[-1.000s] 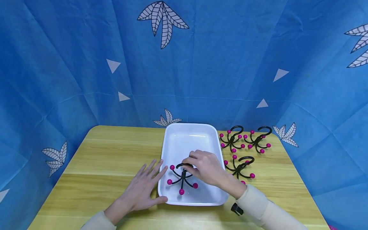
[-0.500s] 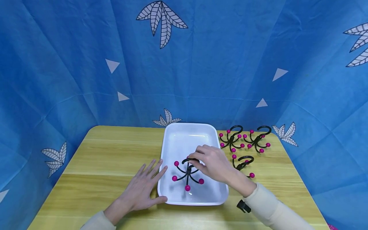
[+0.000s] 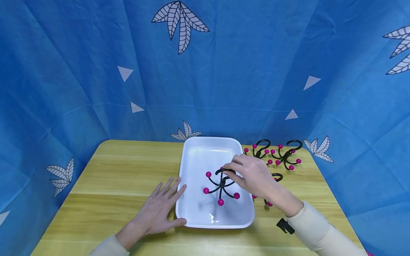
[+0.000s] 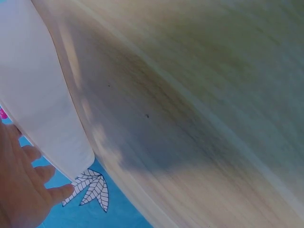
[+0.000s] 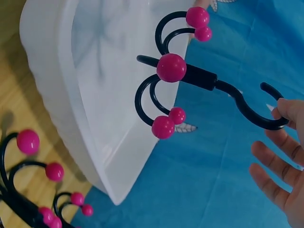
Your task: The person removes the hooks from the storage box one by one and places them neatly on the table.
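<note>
Pinched by its curved top between thumb and fingers of my right hand (image 3: pixel 253 176) is a black hook hanger (image 3: pixel 222 184) with pink ball tips on its prongs. It hangs raised over the white tray (image 3: pixel 205 151), apart from the tray floor, its shadow showing there in the right wrist view. My left hand (image 3: pixel 157 213) lies with spread, straight fingers at the tray's left rim, fingertips and thumb touching it. In the left wrist view, the left hand (image 4: pixel 28 180) appears beside the tray wall (image 4: pixel 42 95).
Right of the tray, similar hangers stand on the wooden table (image 3: pixel 128 170): one at the back corner (image 3: pixel 286 156), another beside it (image 3: pixel 258 154), and a nearer one (image 3: pixel 278 176) partly hidden by my right hand. Blue patterned cloth (image 3: pixel 211 71) surrounds the table.
My right hand has moved right and away from me, carrying the hook hanger from the tray's near left part toward its right side, still over the tray. The left hand has stayed put.
</note>
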The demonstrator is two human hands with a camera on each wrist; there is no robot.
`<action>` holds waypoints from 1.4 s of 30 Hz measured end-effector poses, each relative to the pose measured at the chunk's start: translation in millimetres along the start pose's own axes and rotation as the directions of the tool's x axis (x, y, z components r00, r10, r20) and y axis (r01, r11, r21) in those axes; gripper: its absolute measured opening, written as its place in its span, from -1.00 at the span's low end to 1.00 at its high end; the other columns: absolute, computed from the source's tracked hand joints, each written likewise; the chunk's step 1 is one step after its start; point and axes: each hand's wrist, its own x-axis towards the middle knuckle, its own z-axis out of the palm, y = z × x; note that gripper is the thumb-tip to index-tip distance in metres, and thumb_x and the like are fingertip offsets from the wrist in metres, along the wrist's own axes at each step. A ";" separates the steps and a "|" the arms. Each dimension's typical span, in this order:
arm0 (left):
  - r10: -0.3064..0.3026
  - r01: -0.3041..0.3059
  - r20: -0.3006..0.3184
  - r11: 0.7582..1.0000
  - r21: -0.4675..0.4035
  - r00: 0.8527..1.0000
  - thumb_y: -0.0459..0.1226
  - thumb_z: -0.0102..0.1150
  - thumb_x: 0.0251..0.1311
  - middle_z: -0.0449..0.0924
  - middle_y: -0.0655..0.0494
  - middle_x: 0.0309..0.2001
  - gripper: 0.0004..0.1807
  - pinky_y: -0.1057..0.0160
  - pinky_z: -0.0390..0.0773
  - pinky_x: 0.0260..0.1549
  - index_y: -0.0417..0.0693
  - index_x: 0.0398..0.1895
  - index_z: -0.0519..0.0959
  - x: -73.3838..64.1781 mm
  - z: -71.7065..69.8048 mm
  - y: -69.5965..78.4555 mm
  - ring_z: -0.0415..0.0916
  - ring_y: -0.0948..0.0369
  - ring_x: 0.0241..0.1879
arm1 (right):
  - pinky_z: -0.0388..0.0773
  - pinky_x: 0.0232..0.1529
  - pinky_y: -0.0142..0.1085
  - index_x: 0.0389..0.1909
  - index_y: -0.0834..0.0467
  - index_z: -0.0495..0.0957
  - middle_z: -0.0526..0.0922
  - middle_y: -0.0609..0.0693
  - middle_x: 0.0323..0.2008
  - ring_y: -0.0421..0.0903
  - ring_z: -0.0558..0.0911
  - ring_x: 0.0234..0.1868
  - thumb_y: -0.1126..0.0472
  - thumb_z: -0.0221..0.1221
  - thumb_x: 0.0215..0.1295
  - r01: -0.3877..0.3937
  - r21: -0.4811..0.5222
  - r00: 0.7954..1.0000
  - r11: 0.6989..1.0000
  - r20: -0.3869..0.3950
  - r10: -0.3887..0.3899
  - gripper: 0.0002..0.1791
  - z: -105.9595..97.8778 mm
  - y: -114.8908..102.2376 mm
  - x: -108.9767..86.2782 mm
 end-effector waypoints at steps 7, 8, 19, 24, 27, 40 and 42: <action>0.002 -0.002 -0.004 1.000 0.009 1.000 0.56 0.01 0.19 -0.01 0.05 0.74 0.13 -0.26 0.28 0.59 0.20 0.71 0.12 0.1 0.5 -0.3 0.05 -0.10 0.70 | 0.40 -0.56 -0.50 -0.24 0.00 0.83 0.73 -0.14 -0.40 -0.24 0.58 -0.50 0.11 0.56 0.10 -0.002 -0.027 1.000 1.000 -0.018 0.002 -0.80 -15.0 11.4 -1.1; 0.003 -0.003 -0.004 1.000 0.009 1.000 0.57 0.00 0.20 -0.01 0.05 0.74 0.13 -0.26 0.28 0.59 0.20 0.71 0.11 0.1 0.4 -0.4 0.05 -0.10 0.70 | 0.39 -0.56 -0.51 -0.23 0.00 0.83 0.73 -0.14 -0.40 -0.24 0.57 -0.50 0.12 0.56 0.10 -0.003 -0.032 1.000 0.999 -0.019 0.002 -0.79 -17.2 12.9 -1.5; 0.016 -0.016 -0.007 1.000 -0.006 1.000 0.55 -0.01 0.22 -0.01 0.02 0.74 0.13 -0.28 0.27 0.59 0.18 0.72 0.09 -1.0 -0.3 -1.5 0.04 -0.11 0.70 | 0.49 -0.58 -0.40 -0.20 0.05 0.83 0.72 -0.07 -0.40 -0.17 0.60 -0.49 -0.18 0.04 0.62 0.020 -0.066 0.997 0.998 -0.072 -0.024 -0.50 -43.1 25.7 -5.9; 0.017 -0.017 -0.004 1.000 -0.018 1.000 0.53 0.04 0.22 -0.02 0.01 0.74 0.13 -0.29 0.26 0.59 0.18 0.72 0.08 -1.1 -0.2 -1.5 0.02 -0.11 0.70 | 0.50 -0.59 -0.38 -0.19 0.06 0.82 0.73 -0.06 -0.38 -0.16 0.60 -0.48 -0.18 0.07 0.61 0.024 -0.086 0.996 0.996 -0.080 -0.031 -0.51 -54.2 30.9 -10.0; 0.016 -0.016 -0.003 1.000 -0.017 1.000 0.54 0.02 0.22 -0.03 0.01 0.74 0.13 -0.29 0.26 0.59 0.18 0.72 0.07 -0.7 -0.3 -1.4 0.02 -0.12 0.70 | 0.48 -0.60 -0.40 -0.21 0.07 0.82 0.74 -0.06 -0.39 -0.17 0.60 -0.49 -0.23 0.00 0.62 0.016 -0.087 0.996 0.996 -0.087 -0.024 -0.44 -60.4 35.3 -12.8; 0.025 -0.025 -0.015 1.000 -0.003 1.000 0.54 0.04 0.21 -0.02 0.00 0.74 0.14 -0.28 0.28 0.58 0.18 0.72 0.08 -0.6 -0.5 -0.8 0.04 -0.11 0.70 | 0.24 -0.66 -0.50 -0.20 0.07 0.82 0.69 -0.11 -0.45 -0.22 0.50 -0.57 -0.30 -0.14 0.64 -0.053 -0.116 0.993 0.992 -0.109 0.040 -0.31 -91.7 58.7 -32.0; 0.026 -0.026 -0.019 1.000 -0.005 0.999 0.53 0.06 0.20 -0.01 0.00 0.74 0.14 -0.28 0.29 0.58 0.17 0.72 0.09 -0.9 -0.4 -0.7 0.05 -0.11 0.70 | 0.20 -0.67 -0.53 -0.19 0.08 0.82 0.70 -0.10 -0.44 -0.23 0.49 -0.58 -0.30 -0.12 0.64 -0.059 -0.121 0.992 0.991 -0.116 0.045 -0.32 -95.1 62.4 -34.7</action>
